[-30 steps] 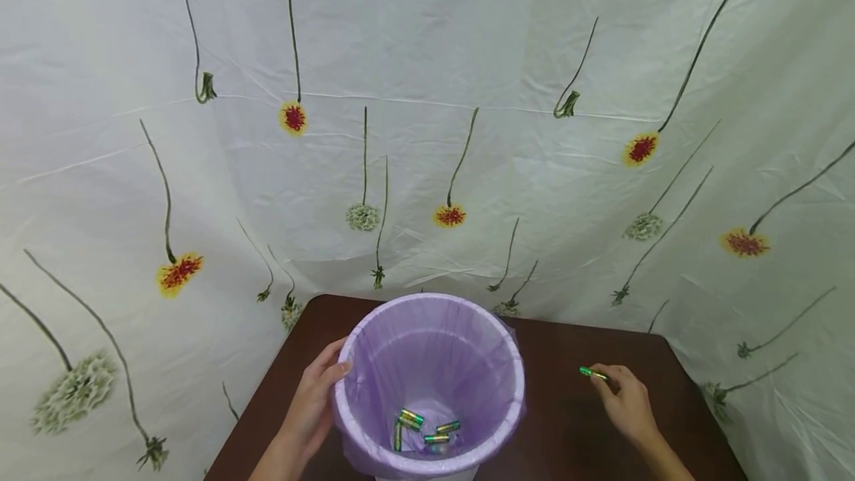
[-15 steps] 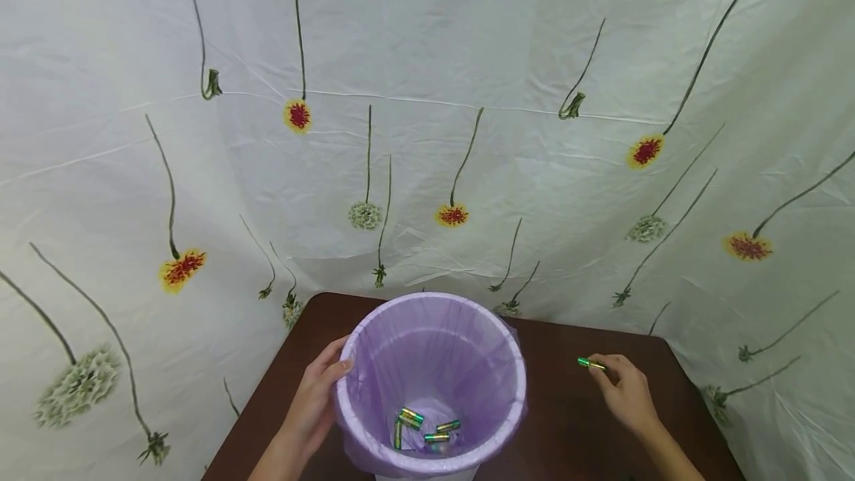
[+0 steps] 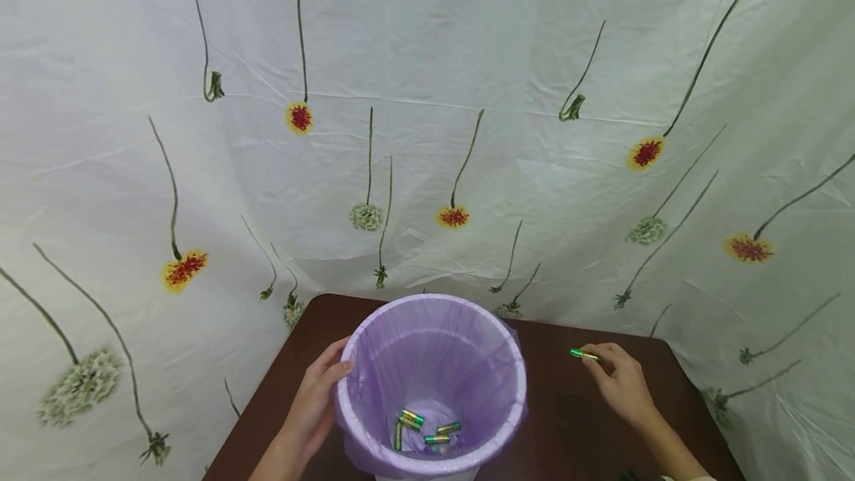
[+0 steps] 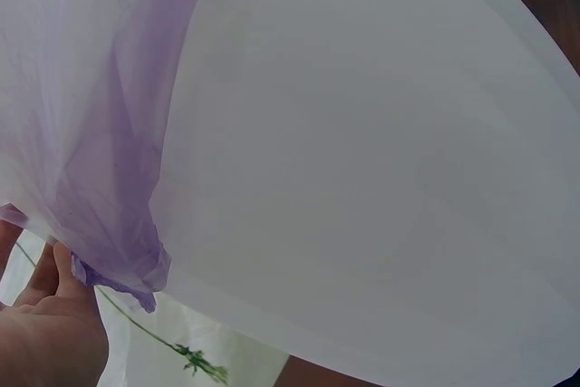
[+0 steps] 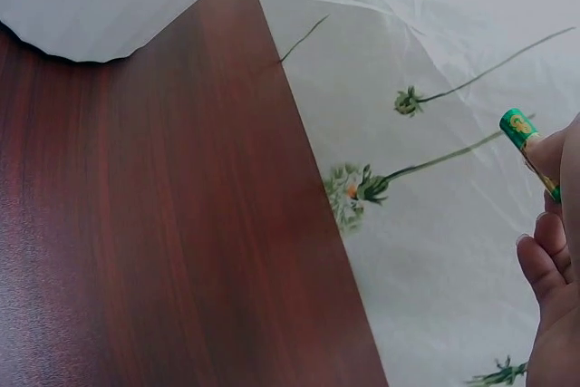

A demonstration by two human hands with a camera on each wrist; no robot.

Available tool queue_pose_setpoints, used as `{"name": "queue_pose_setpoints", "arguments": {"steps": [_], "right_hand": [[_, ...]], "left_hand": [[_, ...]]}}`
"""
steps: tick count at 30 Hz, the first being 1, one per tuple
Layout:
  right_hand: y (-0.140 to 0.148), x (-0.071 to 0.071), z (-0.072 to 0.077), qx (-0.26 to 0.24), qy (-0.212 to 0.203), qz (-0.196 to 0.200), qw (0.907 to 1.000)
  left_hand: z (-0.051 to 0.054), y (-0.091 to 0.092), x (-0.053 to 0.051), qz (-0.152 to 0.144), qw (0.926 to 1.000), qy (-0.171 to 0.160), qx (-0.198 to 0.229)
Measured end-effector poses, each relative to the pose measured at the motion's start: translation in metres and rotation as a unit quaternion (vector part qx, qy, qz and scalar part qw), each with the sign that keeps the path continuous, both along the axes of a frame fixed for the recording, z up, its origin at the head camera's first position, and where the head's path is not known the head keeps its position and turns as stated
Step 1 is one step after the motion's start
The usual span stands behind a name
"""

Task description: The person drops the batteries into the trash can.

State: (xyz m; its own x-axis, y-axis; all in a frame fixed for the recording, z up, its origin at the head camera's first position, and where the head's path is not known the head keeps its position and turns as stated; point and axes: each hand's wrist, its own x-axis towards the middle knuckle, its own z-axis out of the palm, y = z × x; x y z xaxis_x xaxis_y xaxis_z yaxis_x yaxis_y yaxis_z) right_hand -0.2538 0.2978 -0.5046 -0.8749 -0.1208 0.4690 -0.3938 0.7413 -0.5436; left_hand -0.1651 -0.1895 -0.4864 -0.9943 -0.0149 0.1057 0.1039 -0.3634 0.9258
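Observation:
A white trash bin lined with a purple plastic bag [image 3: 434, 362] stands on the table in the head view. At the bin's left rim my left hand [image 3: 314, 392] holds on, thumb over the edge and the other fingers outside. The left wrist view has the bin's white outer wall [image 4: 362, 160] and the bag's loose overhang beside that hand. Several green-and-gold batteries [image 3: 411, 419] lie at the bottom of the bin. Right of the bin, my right hand [image 3: 623, 386] pinches one green battery [image 3: 583, 353] above the table; the right wrist view shows its green end [image 5: 515, 124].
The dark brown wooden table [image 3: 561, 407] has rounded far corners. White cloth [image 3: 427, 36] printed with flowers hangs behind it and at both sides. In the right wrist view, the table edge runs beside this cloth.
My right hand has shifted slightly up and left with the battery in its fingers. The left hand stays on the bin's rim, and the bin has barely moved in view.

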Motion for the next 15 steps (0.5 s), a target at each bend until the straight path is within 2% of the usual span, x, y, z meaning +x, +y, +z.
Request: {"name": "queue_pose_setpoints", "arguments": {"steps": [7,15], "right_hand": [[-0.004,-0.001,0.01,-0.001,0.021,0.024,0.9995],[-0.005,-0.005,0.029,0.0,0.05,0.029,0.9983]], "left_hand": [[0.0,0.001,0.0,0.002,1.0,0.003,-0.001],[0.0,0.0,0.001,0.0,1.0,0.003,-0.005]]}}
